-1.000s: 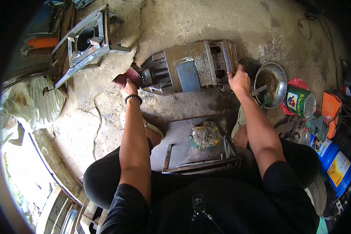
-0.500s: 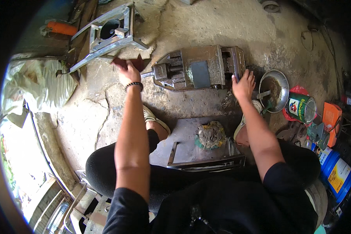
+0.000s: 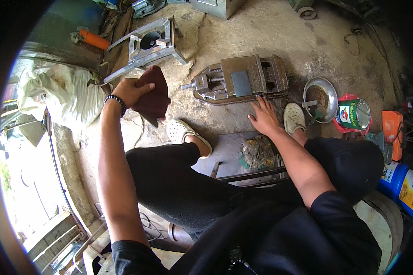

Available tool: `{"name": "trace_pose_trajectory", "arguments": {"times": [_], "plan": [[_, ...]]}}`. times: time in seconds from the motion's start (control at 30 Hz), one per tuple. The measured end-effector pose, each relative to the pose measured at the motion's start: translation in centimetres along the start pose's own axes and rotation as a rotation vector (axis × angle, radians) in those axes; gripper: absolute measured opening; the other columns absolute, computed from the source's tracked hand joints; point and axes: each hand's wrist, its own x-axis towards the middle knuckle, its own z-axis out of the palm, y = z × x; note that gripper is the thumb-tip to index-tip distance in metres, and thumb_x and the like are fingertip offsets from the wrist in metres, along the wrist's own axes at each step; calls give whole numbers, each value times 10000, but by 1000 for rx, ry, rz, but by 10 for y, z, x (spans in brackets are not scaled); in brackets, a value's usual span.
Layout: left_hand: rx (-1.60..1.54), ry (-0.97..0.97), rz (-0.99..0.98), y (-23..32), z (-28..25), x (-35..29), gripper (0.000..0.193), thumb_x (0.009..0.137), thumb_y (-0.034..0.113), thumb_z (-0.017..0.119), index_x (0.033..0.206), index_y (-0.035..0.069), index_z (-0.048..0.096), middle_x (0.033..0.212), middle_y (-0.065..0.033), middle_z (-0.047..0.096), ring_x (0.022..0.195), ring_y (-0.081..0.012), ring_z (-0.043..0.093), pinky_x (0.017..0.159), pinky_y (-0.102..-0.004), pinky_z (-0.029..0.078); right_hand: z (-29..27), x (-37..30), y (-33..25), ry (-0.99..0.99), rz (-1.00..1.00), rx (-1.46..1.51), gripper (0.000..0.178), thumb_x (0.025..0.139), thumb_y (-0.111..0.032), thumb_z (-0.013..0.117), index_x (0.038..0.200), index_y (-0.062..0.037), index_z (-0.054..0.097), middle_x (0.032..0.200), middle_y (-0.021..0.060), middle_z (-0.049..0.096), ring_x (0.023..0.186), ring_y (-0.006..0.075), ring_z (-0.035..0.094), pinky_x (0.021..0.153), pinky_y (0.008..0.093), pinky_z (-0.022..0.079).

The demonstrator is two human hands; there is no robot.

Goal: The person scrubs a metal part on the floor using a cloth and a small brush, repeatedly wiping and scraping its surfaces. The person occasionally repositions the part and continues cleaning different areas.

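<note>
My left hand pinches a dark red-brown, bent sheet of sandpaper and holds it up left of the machine vise. The heavy, greasy vise lies on its base on the floor, its screw end to the left. On top of it rests a flat dark grey rectangular plate. My right hand is open with fingers spread, its fingertips at the vise's near edge; whether they touch it I cannot tell.
A welded metal frame stands at far left, beside a white sack. A metal bowl, a green can and a blue bucket are at right. Between my feet sits a cloth-like bundle.
My left hand has drawn nearer and left with the sandpaper, away from the vise's screw end. My right hand has moved left and nearer, off the vise's right end. The view has shifted.
</note>
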Motion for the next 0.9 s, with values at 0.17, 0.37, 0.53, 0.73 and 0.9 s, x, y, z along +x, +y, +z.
{"name": "trace_pose_trajectory", "arguments": {"times": [0.17,0.37,0.53,0.73,0.9], "plan": [[-37,106,-101,40,15,-6,655,935,594,608,1271,36,667,1120,-217,726,1074,-305,692,932,-396,522,-32,39,-54,174,-45,420,550,1011,-407,579,1453,-87,508,1573,190,382,1467,338,354,1182,424,328],[-632,-59,266,133,101,1,772,968,712,410,1149,32,728,1034,-167,729,974,-303,686,937,-458,494,-85,96,-127,-10,-168,2248,635,1005,-542,474,1344,-10,536,1231,135,644,1119,286,615,1003,395,492],[-1519,-41,-101,162,160,29,813,936,752,443,1302,47,616,1182,-101,680,1159,-277,578,947,-508,456,-101,94,-128,238,-130,2002,648,1012,-586,424,1216,-9,637,1196,174,683,1105,312,653,969,438,520],[-1714,144,-660,159,246,45,745,1002,623,427,1361,-17,554,1264,-194,652,1146,-339,608,1035,-451,451,-79,39,-112,-341,44,1819,1025,958,-794,216,1543,44,302,1615,209,302,1501,288,272,1230,397,197],[-1526,233,-474,145,212,29,631,1017,567,484,1288,7,588,1069,-131,686,835,-271,684,758,-422,572,-74,31,-75,-205,203,1511,1042,942,-813,175,1472,48,423,1472,202,516,1271,245,564,1190,486,258]]}}
